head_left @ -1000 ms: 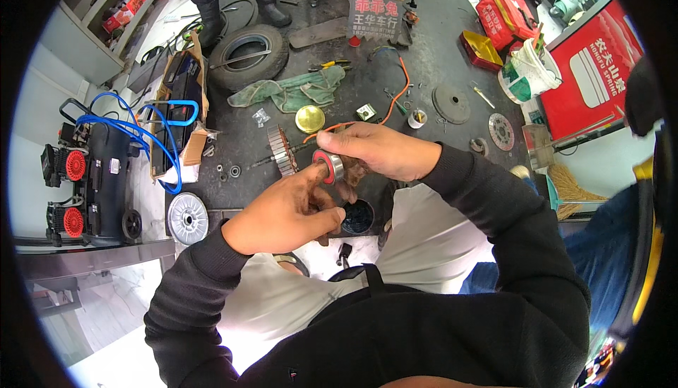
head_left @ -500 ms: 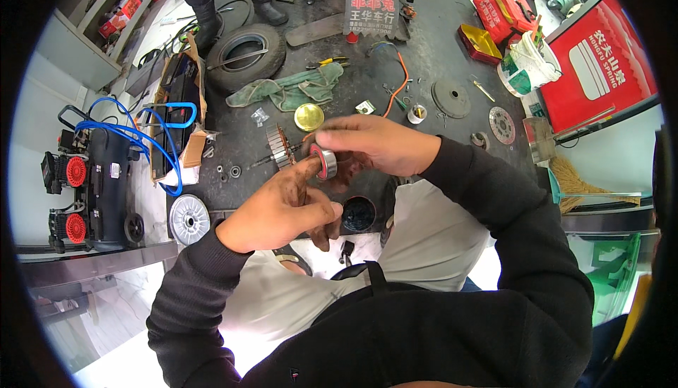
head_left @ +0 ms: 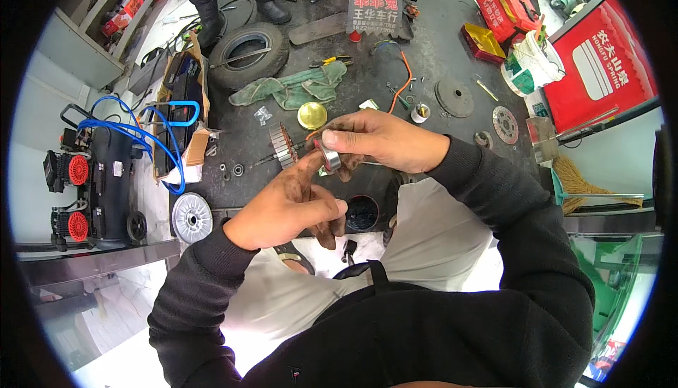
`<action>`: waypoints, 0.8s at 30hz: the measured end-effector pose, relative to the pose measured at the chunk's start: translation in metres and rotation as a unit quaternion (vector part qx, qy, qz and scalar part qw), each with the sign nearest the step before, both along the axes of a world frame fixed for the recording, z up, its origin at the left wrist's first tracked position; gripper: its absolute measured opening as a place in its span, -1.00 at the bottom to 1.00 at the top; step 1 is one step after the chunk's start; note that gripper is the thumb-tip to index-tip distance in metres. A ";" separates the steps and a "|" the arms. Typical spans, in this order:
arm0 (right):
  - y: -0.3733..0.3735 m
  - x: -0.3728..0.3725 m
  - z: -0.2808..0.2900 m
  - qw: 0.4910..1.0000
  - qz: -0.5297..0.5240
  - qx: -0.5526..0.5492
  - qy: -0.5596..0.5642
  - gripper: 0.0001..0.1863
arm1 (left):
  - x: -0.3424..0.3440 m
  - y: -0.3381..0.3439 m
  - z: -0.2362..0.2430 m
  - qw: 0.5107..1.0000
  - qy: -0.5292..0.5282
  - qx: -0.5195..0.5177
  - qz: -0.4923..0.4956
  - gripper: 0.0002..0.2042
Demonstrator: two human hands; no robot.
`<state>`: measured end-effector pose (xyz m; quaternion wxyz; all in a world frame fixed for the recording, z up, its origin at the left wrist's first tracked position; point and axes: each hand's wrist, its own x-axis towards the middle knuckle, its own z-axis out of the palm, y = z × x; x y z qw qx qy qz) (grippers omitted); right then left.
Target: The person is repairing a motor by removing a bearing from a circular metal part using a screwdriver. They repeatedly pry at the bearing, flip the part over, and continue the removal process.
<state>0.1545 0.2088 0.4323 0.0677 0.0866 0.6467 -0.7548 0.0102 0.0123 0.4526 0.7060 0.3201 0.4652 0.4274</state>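
Note:
A steel bearing with a red seal (head_left: pixel 330 159) sits on the raised index finger of my left hand (head_left: pixel 296 208), whose other fingers are curled, with dark smudges on them. My right hand (head_left: pixel 381 140) grips this bearing, thumb over its upper edge and fingers behind. Just behind them lie a finned motor part with a shaft (head_left: pixel 282 146) and a round gold lid (head_left: pixel 312 116). An open tin of dark substance (head_left: pixel 362 211) stands below my right hand, and small rings (head_left: pixel 237 169) lie to the left.
A tire (head_left: pixel 229 70), green rag (head_left: pixel 282 91), orange wire (head_left: pixel 406 70) and white bucket (head_left: pixel 522 66) are around the dark work table (head_left: pixel 431 56). A cardboard box (head_left: pixel 198 149), air compressor (head_left: pixel 106 176) and silver disc (head_left: pixel 191 229) are leftward. Another person's boots (head_left: pixel 272 6) show at the back.
My right thumb has shifted over the bearing, whose red face shows less now. Both hands stay close together. A dark-clothed figure at the right rim a second ago is mostly out of view.

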 end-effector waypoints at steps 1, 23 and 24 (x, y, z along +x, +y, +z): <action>0.000 0.001 0.001 1.000 0.001 0.011 0.009 -0.31 | 0.001 0.000 -0.001 1.000 -0.006 0.001 -0.008 -0.43; 0.010 0.005 0.012 0.990 0.110 0.090 -0.001 -0.39 | 0.000 -0.003 -0.004 0.991 0.081 0.001 -0.104 -0.21; 0.008 0.004 0.014 0.989 0.113 0.089 -0.033 -0.40 | -0.001 -0.002 -0.002 0.991 0.081 -0.009 -0.105 -0.20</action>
